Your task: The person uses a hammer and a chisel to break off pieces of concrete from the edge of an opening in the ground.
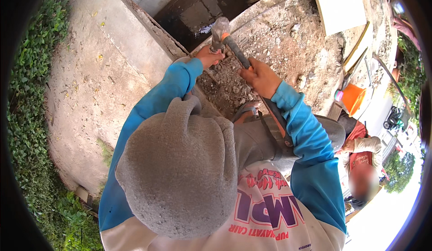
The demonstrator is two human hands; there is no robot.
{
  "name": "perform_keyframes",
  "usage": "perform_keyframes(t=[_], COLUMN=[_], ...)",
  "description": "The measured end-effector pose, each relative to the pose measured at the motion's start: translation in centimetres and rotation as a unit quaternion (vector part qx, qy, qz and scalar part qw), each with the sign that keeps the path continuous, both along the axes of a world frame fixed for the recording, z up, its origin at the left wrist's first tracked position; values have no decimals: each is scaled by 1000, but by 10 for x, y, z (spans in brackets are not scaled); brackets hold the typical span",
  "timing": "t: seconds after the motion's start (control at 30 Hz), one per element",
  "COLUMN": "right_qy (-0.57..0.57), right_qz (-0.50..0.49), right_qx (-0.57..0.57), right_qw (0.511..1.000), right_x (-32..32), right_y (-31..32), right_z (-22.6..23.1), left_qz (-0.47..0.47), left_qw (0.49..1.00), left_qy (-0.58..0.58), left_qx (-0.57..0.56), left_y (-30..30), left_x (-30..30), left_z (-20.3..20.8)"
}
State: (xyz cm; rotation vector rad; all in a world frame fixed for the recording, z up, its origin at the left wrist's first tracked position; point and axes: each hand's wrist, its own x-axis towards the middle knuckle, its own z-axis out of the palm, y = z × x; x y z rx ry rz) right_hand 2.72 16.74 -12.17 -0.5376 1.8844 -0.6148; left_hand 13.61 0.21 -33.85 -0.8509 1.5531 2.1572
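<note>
My right hand (263,77) is wrapped round the long black and orange handle of a sledgehammer (238,53). Its heavy grey head is raised over the edge of a dark pit, directly above my left hand (209,56). The fingers of that hand are closed on a short, upright metal chisel (217,46), whose top shows just below the hammer head; its lower end is hidden. Broken concrete and loose rubble (229,82) lie beneath and beside both hands. The handle's orange end runs back under my right forearm, by my bent knee.
Dark water stands in the pit (193,12) ahead, beside a concrete slab (112,44) on the left. A pale board (339,5) lies at the far right, near an orange bucket (352,99). Another person (362,154) in red is at the right.
</note>
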Motion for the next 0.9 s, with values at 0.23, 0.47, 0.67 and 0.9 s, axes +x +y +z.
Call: perform_keyframes(t=[0.23, 0.47, 0.67, 0.9], right_qy=[-22, -52, -3, -2], right_qz=[-109, -133, 60, -25], right_qx=[-162, -188, -24, -99], right_qw=[980, 972, 998, 995], right_x=[-25, -26, 9, -10], right_y=[-38, -32, 5, -26], right_z=[85, 88, 4, 66], left_qz=[161, 99, -25, 17], left_qw=[984, 993, 989, 993], left_qy=[-71, -61, -22, -38], left_qx=[0, -26, -145, -107], left_y=[9, 20, 21, 27], left_x=[19, 47, 31, 43], left_z=[31, 9, 27, -35])
